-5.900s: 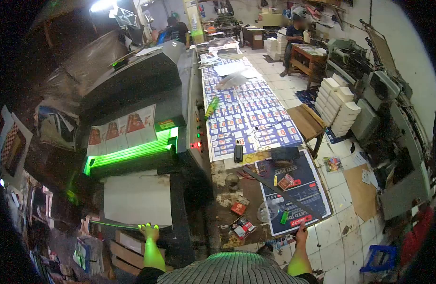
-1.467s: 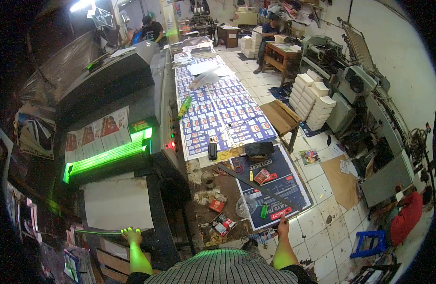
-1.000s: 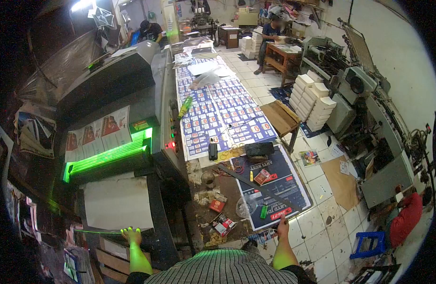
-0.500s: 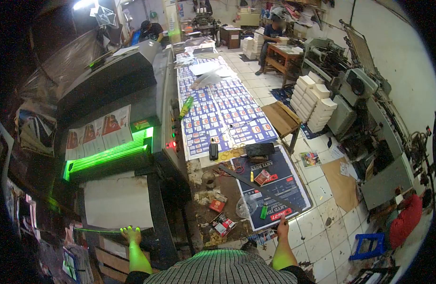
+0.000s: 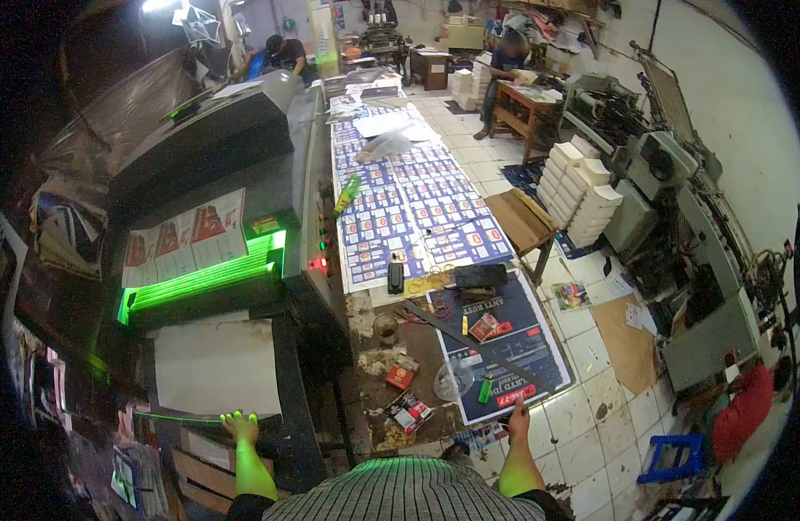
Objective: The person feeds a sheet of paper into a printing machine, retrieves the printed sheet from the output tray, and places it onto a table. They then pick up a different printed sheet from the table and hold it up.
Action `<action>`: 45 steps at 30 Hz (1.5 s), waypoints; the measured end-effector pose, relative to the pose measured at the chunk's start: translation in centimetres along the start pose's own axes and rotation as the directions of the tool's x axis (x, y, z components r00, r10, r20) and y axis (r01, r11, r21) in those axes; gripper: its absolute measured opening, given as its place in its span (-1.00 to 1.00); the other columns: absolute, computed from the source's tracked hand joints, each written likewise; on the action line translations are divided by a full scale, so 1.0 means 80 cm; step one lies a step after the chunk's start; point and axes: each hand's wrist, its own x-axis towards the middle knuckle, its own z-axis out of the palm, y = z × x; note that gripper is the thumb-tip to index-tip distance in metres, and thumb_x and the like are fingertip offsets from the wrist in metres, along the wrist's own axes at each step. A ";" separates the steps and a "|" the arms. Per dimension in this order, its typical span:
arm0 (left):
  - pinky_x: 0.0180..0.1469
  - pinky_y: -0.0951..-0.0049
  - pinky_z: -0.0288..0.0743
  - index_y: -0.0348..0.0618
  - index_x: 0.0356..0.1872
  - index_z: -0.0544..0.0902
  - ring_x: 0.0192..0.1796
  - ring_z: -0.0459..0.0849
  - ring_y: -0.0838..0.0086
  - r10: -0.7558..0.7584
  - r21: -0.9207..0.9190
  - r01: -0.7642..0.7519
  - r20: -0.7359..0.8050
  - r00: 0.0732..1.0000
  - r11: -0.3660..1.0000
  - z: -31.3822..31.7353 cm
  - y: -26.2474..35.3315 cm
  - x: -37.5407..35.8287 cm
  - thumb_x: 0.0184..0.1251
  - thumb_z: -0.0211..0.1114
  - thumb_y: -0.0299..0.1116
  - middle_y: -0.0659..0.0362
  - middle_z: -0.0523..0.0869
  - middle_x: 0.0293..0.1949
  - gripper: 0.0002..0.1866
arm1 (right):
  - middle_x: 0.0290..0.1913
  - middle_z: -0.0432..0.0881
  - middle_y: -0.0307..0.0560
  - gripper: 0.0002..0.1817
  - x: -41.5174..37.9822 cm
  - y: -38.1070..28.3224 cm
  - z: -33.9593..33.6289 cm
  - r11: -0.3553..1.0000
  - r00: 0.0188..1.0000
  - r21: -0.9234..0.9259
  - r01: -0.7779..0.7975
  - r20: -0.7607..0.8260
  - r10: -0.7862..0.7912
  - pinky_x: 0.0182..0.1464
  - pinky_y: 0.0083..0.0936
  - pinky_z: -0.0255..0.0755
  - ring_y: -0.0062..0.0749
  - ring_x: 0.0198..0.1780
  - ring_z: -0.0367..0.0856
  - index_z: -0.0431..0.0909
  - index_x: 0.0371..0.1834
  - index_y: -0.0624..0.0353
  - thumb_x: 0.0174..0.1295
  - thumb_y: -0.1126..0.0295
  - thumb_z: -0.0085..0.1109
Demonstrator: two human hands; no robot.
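Note:
My left hand (image 5: 240,427) is open, its fingers spread at the front edge of the machine's feed tray, beside a pale sheet (image 5: 216,369) lying there. Green light falls on its fingertips. My right hand (image 5: 518,423) rests at the near edge of the worktable, by the corner of a dark blue printed poster (image 5: 513,347). One finger points forward; the others are partly hidden, and I see nothing held. On the poster lie a long dark ruler (image 5: 474,340), a green lighter (image 5: 486,389) and a red-and-white pack (image 5: 484,326).
The machine's slot glows green (image 5: 209,278) at left, with printed sheets (image 5: 187,237) above it. Blue-and-white printed sheets (image 5: 417,200) cover the long table. Paper stacks (image 5: 582,191), a wooden bench (image 5: 521,219) and a blue stool (image 5: 671,458) stand right. Two people work farther back.
The view has shifted slightly, so the scene sits a little differently. The seated person at the back has raised their head and arms somewhat. Both my hands stay in place.

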 end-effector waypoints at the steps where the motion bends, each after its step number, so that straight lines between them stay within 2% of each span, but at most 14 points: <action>1: 0.53 0.01 -0.37 -0.33 0.17 0.49 0.48 0.08 -0.04 0.002 -0.031 -0.003 -0.009 1.000 1.000 0.003 -0.002 0.001 0.24 0.16 0.06 -0.26 0.43 0.26 -0.34 | 0.04 0.57 0.13 -0.08 -0.007 -0.007 0.000 1.000 1.000 -0.001 0.000 0.001 0.000 -0.22 -0.41 0.57 -0.21 -0.16 0.67 0.30 0.31 0.37 0.27 -0.34 -0.06; 6: 0.52 -0.01 -0.28 -0.33 0.14 0.52 0.41 0.20 -0.04 0.069 0.049 -0.068 -0.021 0.997 0.997 0.004 -0.003 0.004 0.25 0.16 0.00 -0.14 0.55 0.14 -0.40 | -0.16 0.60 0.04 -0.11 -0.024 -0.022 0.000 0.998 0.999 0.064 0.020 0.044 -0.023 -0.41 -0.46 0.53 -0.33 -0.43 0.65 0.37 0.17 0.37 0.25 -0.37 -0.06; 10: 0.53 0.00 -0.30 -0.35 0.13 0.52 0.42 0.18 -0.04 0.092 0.069 -0.094 0.037 0.995 0.993 -0.004 0.001 0.002 0.26 0.15 -0.01 -0.13 0.53 0.17 -0.40 | -0.19 0.59 0.03 -0.13 -0.027 -0.024 0.002 0.993 0.996 0.087 0.079 0.024 -0.081 -0.42 -0.46 0.53 -0.33 -0.44 0.65 0.39 0.10 0.36 0.24 -0.39 -0.06; 15: 0.53 -0.01 -0.33 -0.33 0.16 0.50 0.43 0.17 -0.03 0.021 0.093 -0.020 -0.009 1.000 0.995 0.000 0.004 0.000 0.31 0.10 -0.01 -0.08 0.51 0.22 -0.40 | -0.01 0.59 0.15 -0.09 -0.008 -0.007 -0.001 0.999 0.998 0.012 0.052 0.030 -0.052 0.02 -0.35 0.46 -0.17 -0.03 0.60 0.41 0.15 0.40 0.23 -0.39 -0.04; 19: 0.53 0.00 -0.34 -0.33 0.19 0.48 0.46 0.12 -0.03 0.041 0.046 -0.044 0.074 0.996 0.998 -0.014 0.009 -0.004 0.31 0.10 0.01 -0.18 0.46 0.25 -0.38 | 0.10 0.55 0.20 -0.06 -0.004 -0.004 -0.003 1.000 1.000 -0.022 -0.013 0.024 0.014 0.20 -0.33 0.32 -0.11 0.14 0.49 0.40 0.20 0.42 0.23 -0.39 -0.04; 21: 0.53 0.00 -0.33 -0.33 0.19 0.48 0.46 0.11 -0.03 0.047 0.030 -0.049 0.067 0.997 0.998 -0.010 0.006 -0.001 0.30 0.13 0.01 -0.23 0.44 0.24 -0.38 | -0.35 0.56 -0.14 -0.31 -0.008 -0.006 -0.004 0.999 0.999 0.049 -0.021 0.027 0.020 -0.57 -0.42 0.41 -0.37 -0.51 0.57 0.43 0.01 0.09 0.23 -0.37 -0.03; 22: 0.53 0.01 -0.33 -0.33 0.18 0.48 0.47 0.10 -0.04 0.054 0.015 -0.055 0.060 0.997 0.998 -0.007 0.003 0.001 0.28 0.15 0.01 -0.28 0.43 0.24 -0.37 | -0.35 0.56 -0.14 -0.31 -0.007 -0.005 -0.003 0.999 0.999 0.048 -0.021 0.027 0.019 -0.57 -0.42 0.41 -0.37 -0.51 0.57 0.43 0.01 0.09 0.23 -0.37 -0.03; 24: 0.54 0.01 -0.32 -0.33 0.18 0.49 0.47 0.10 -0.04 0.033 0.017 -0.033 0.039 0.999 0.999 -0.002 0.002 0.003 0.28 0.17 0.01 -0.30 0.42 0.24 -0.37 | 0.17 0.51 0.24 -0.05 -0.004 -0.005 -0.001 0.999 0.999 0.000 -0.042 0.019 0.042 0.21 -0.32 0.32 -0.09 0.17 0.48 0.37 0.26 0.43 0.25 -0.37 -0.06; 25: 0.54 0.02 -0.32 -0.33 0.17 0.49 0.47 0.10 -0.04 0.012 0.019 -0.012 0.017 1.000 1.000 0.000 0.001 0.004 0.27 0.19 0.00 -0.31 0.41 0.24 -0.38 | 0.17 0.51 0.24 -0.05 -0.005 -0.004 -0.001 0.999 0.999 0.000 -0.042 0.019 0.042 0.21 -0.32 0.32 -0.09 0.17 0.48 0.37 0.26 0.43 0.25 -0.37 -0.06; 27: 0.54 0.02 -0.31 -0.34 0.16 0.49 0.46 0.11 -0.04 0.004 -0.002 -0.004 0.006 1.000 1.000 -0.003 0.004 -0.002 0.27 0.19 0.00 -0.31 0.41 0.24 -0.38 | -0.35 0.57 -0.16 -0.30 -0.008 -0.005 -0.001 0.996 0.999 0.086 0.004 0.053 -0.009 -0.54 -0.38 0.43 -0.37 -0.50 0.59 0.43 -0.03 0.07 0.22 -0.39 -0.03; 32: 0.54 0.02 -0.31 -0.35 0.12 0.51 0.45 0.14 -0.04 0.016 0.001 -0.016 -0.019 1.000 1.000 -0.011 0.008 -0.005 0.26 0.19 -0.01 -0.29 0.43 0.23 -0.40 | -0.35 0.57 -0.17 -0.30 0.063 0.066 -0.001 0.996 0.995 -0.022 0.086 -0.043 -0.086 -0.53 -0.40 0.43 -0.38 -0.48 0.60 0.44 -0.06 0.08 0.21 -0.40 -0.03; 38: 0.54 0.01 -0.31 -0.35 0.13 0.51 0.45 0.11 -0.06 0.077 -0.021 -0.077 0.024 0.997 0.997 -0.003 -0.002 0.002 0.25 0.21 -0.02 -0.28 0.42 0.23 -0.40 | -0.27 0.57 -0.10 -0.24 0.019 0.024 0.003 0.994 0.996 0.060 0.088 -0.026 -0.086 -0.53 -0.43 0.44 -0.38 -0.45 0.62 0.44 -0.02 0.16 0.20 -0.41 -0.02; 40: 0.53 0.01 -0.29 -0.33 0.14 0.50 0.47 0.03 -0.09 0.007 -0.040 -0.007 0.011 1.000 0.999 -0.012 0.007 -0.006 0.25 0.22 -0.03 -0.29 0.34 0.28 -0.40 | -0.24 0.57 -0.08 -0.22 0.018 0.023 0.002 0.993 0.994 0.058 0.108 -0.034 -0.106 -0.53 -0.44 0.44 -0.37 -0.44 0.63 0.43 0.00 0.18 0.20 -0.41 -0.02; 45: 0.53 -0.01 -0.25 -0.32 0.16 0.49 0.48 -0.03 -0.11 -0.020 -0.066 0.022 0.037 0.999 0.998 -0.017 0.010 -0.007 0.24 0.24 -0.04 -0.30 0.27 0.32 -0.40 | -0.17 0.57 -0.09 -0.17 -0.028 -0.022 -0.004 0.999 0.998 0.036 -0.026 0.057 0.024 -0.50 -0.44 0.46 -0.34 -0.39 0.63 0.40 0.16 0.15 0.19 -0.42 -0.02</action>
